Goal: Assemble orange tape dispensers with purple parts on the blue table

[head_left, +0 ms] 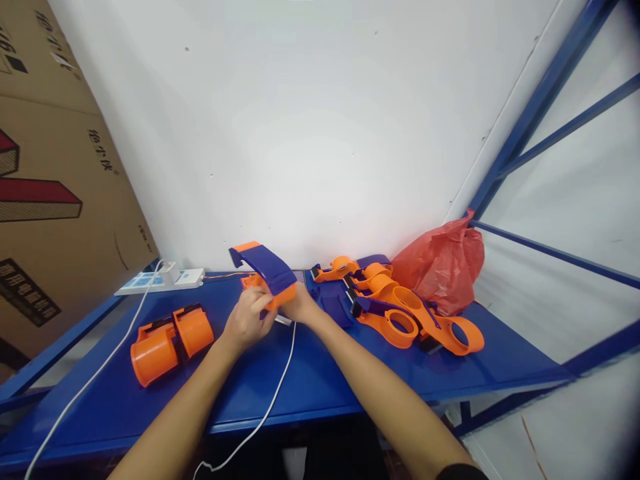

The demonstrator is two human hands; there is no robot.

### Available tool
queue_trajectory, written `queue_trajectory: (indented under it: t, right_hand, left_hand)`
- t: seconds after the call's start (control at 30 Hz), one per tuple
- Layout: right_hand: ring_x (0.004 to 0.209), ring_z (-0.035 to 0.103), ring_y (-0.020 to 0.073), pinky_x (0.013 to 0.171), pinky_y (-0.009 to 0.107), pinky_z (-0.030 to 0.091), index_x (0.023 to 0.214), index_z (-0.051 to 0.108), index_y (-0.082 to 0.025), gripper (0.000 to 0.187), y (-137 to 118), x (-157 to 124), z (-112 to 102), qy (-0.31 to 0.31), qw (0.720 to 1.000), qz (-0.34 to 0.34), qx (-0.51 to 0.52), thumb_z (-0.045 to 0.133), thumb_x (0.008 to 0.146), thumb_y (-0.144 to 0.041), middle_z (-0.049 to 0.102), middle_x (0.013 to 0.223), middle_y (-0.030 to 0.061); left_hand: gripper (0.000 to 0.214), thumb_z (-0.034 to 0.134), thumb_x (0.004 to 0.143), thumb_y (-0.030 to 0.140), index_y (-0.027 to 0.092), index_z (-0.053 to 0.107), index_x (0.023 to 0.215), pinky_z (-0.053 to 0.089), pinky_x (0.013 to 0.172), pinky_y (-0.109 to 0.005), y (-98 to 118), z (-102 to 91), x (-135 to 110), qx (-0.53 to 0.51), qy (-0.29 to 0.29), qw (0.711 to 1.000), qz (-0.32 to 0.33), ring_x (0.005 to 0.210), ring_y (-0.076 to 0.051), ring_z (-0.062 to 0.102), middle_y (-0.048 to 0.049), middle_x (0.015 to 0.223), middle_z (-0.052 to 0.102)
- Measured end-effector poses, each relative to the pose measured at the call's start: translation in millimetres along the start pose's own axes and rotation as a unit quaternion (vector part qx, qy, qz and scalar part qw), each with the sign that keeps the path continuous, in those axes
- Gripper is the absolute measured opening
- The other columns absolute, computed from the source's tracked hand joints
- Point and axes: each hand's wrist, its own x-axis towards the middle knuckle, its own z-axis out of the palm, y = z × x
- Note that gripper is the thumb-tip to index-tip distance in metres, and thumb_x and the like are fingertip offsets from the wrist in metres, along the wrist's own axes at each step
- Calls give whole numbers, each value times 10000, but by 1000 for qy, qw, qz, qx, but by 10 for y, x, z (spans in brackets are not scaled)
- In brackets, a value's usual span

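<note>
My left hand is closed around an orange and purple tape dispenser, held tilted above the table. My right hand is right up against the dispenser's lower end, and its fingers are hidden behind it. A white device, partly covered by my hands, shows beneath them with a white cable. Just right of my right hand lie loose purple pieces on the blue table.
Several tape dispensers lie in a pile to the right, beside a red plastic bag. Orange dispensers stand at left. A power strip and a large carton are further left. Blue frame bars rise at right.
</note>
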Motion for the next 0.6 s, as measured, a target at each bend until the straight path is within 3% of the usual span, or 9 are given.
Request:
queue_trajectory:
  t: [0.1, 0.2, 0.3, 0.4, 0.5, 0.57, 0.6]
  right_hand:
    - [838, 657, 184, 736, 300, 529, 1139, 703, -211, 310, -25, -132, -414, 121, 968, 93, 199, 577, 906, -372, 737, 1064, 71]
    - [774, 659, 175, 649, 276, 522, 1289, 645, -218, 493, -163, -275, -760, 111, 913, 149, 365, 560, 935, -551, 736, 1044, 77]
    - [768, 660, 162, 686, 274, 533, 1346, 616, -255, 560, -324, -378, -872, 67, 916, 163, 360, 684, 891, -574, 726, 1009, 38]
    - [768, 668, 155, 761, 290, 548, 1266, 643, -251, 562, -391, -421, -805, 59, 933, 176, 310, 849, 780, -440, 712, 989, 12]
    - [772, 682, 168, 735, 300, 562, 1196, 652, -247, 523, -354, -431, -737, 71, 913, 179, 359, 860, 748, -420, 716, 1020, 18]
    - [804, 699, 196, 718, 323, 576, 1226, 642, -253, 534, -311, -445, -736, 81, 891, 175, 411, 811, 778, -490, 729, 1087, 41]
    - [833, 708, 214, 725, 342, 585, 1261, 633, -256, 554, -294, -457, -744, 84, 883, 170, 429, 777, 800, -528, 733, 1122, 55]
  left_hand:
    - [343, 683, 879, 144, 197, 613, 1210, 593, 852, -437, 89, 26, -2, -14, -40, 998, 41, 1008, -281, 681, -135, 1031, 689]
    - [165, 632, 895, 118, 198, 664, 1034, 602, 886, -445, 236, 60, 49, -59, -106, 988, 94, 913, -248, 677, -90, 890, 658]
    - [191, 548, 904, 60, 221, 641, 861, 582, 973, -447, 392, 93, 126, -113, -168, 969, 139, 814, -201, 660, -21, 746, 581]
    - [240, 505, 906, 33, 220, 654, 886, 547, 1046, -448, 482, 104, 153, -123, -195, 959, 165, 907, -199, 673, -37, 829, 628]
    - [354, 524, 886, 23, 231, 682, 1125, 549, 1034, -453, 485, 98, 84, -110, -132, 975, 143, 1059, -222, 655, -80, 1040, 654]
    - [465, 558, 885, 42, 256, 634, 1291, 550, 1015, -475, 461, 102, 13, -114, -58, 990, 64, 1139, -248, 628, -104, 1149, 619]
    - [491, 573, 900, 75, 255, 594, 1356, 545, 1016, -492, 452, 112, -16, -128, -40, 991, -7, 1189, -266, 608, -126, 1219, 597]
